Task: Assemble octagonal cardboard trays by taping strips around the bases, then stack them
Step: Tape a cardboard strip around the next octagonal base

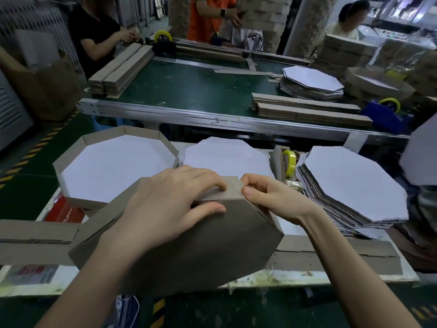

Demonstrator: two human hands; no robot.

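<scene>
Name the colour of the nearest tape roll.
The tape roll is translucent yellow; the head view shows it.

matt brown cardboard tray [189, 245] (seemingly unglazed)

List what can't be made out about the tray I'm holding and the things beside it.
Head view only:
1. Tray inside: its brown underside faces the camera.
2. Strip seam, taped or not: covered by the left hand and right hand, which grip there.
3. Tape roll: lower part hidden behind cardboard.
4. Bases on the right: layers too thin to count.
</scene>
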